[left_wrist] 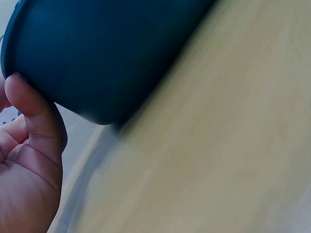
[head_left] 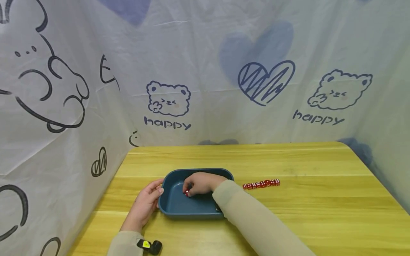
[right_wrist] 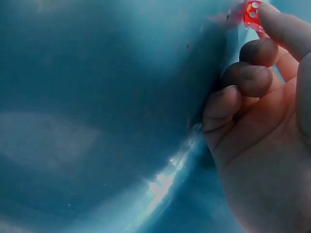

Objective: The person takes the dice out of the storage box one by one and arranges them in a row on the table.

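Note:
A dark blue-green plastic tub [head_left: 179, 214] with rounded corners rests on the wooden table. My left hand [head_left: 145, 202] holds the tub's left end. In the left wrist view its thumb [left_wrist: 29, 104] lies against the outer wall near the rim. My right hand [head_left: 201, 183] reaches over the tub and pinches a small red die [head_left: 187, 193] with white pips, low inside it. The right wrist view shows this die [right_wrist: 252, 14] between thumb and fingertip, the other fingers curled. My right forearm hides the tub's right part.
A row of several red dice [head_left: 261, 184] lies on the table [head_left: 320, 199] right of the tub. A black device with a yellow label [head_left: 150, 246] is on my left wrist. White printed cloth [head_left: 205, 117] hangs behind the table and along both sides.

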A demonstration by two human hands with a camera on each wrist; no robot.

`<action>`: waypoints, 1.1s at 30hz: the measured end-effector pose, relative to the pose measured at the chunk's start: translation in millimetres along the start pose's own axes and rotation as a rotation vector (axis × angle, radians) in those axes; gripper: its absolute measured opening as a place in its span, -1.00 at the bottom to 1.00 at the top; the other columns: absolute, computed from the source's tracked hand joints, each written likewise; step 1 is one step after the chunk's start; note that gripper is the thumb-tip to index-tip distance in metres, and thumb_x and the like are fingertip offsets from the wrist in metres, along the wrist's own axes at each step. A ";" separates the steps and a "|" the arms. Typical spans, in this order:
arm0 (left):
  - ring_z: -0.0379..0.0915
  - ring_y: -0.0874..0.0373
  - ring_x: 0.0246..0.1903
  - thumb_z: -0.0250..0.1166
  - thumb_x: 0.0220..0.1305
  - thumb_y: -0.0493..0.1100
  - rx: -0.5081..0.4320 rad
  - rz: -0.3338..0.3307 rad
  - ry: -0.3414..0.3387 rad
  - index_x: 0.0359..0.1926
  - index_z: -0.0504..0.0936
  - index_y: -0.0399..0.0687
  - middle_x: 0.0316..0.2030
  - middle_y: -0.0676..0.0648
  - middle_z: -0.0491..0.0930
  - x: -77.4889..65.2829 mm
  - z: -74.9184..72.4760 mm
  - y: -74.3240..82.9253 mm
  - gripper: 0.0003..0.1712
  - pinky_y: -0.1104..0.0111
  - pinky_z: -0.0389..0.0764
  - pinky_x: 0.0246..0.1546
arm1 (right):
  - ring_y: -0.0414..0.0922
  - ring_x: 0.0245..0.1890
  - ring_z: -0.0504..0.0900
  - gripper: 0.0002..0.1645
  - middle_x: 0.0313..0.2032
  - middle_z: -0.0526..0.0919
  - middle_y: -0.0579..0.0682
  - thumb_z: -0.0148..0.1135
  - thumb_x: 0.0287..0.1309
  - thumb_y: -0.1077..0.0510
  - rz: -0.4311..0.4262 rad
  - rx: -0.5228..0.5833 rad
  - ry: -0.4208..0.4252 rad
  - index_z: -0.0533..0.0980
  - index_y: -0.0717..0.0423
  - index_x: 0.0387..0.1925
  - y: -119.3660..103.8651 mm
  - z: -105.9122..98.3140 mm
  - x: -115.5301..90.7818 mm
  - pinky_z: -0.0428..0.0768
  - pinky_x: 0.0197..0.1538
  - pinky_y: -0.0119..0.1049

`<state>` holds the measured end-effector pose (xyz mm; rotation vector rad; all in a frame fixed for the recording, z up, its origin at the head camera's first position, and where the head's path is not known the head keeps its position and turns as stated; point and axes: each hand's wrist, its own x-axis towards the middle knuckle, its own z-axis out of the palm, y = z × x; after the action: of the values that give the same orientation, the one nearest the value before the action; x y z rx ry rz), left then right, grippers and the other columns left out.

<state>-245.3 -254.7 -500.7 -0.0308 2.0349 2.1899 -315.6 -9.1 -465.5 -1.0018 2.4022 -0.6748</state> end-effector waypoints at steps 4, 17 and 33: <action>0.35 0.20 -0.51 0.12 0.52 -0.31 0.005 -0.004 0.006 0.38 0.38 -0.31 -0.19 -0.11 0.40 -0.2 0.3 0.7 -0.52 0.48 0.43 -0.54 | -0.27 -0.45 0.46 -0.85 -0.42 0.58 -0.24 0.36 0.28 0.13 -0.005 0.006 -0.002 0.69 -0.13 -0.13 0.9 -0.4 -0.6 0.45 -0.29 -0.40; 0.37 0.20 -0.51 0.12 0.51 -0.30 -0.008 -0.002 -0.012 0.40 0.36 -0.31 -0.18 -0.13 0.41 0.6 -0.5 0.8 -0.51 0.48 0.44 -0.54 | -0.27 -0.45 0.49 -0.85 -0.44 0.58 -0.25 0.31 0.32 0.02 -0.035 -0.053 0.085 0.68 -0.19 -0.10 -1.9 -3.3 1.0 0.49 -0.30 -0.39; 0.37 0.19 -0.50 0.13 0.51 -0.29 -0.017 -0.002 -0.025 0.39 0.36 -0.33 -0.21 -0.10 0.42 0.4 -1.0 0.9 -0.50 0.47 0.44 -0.53 | -0.26 -0.49 0.47 -0.74 -0.51 0.55 -0.24 0.28 0.37 -0.03 -0.080 -0.020 0.262 0.66 -0.17 0.04 -20.0 -14.1 -7.9 0.47 -0.33 -0.40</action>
<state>-245.9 -255.7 -499.9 -0.0073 2.0031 2.1952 -308.2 -11.9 -441.0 -1.0803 2.6076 -0.8594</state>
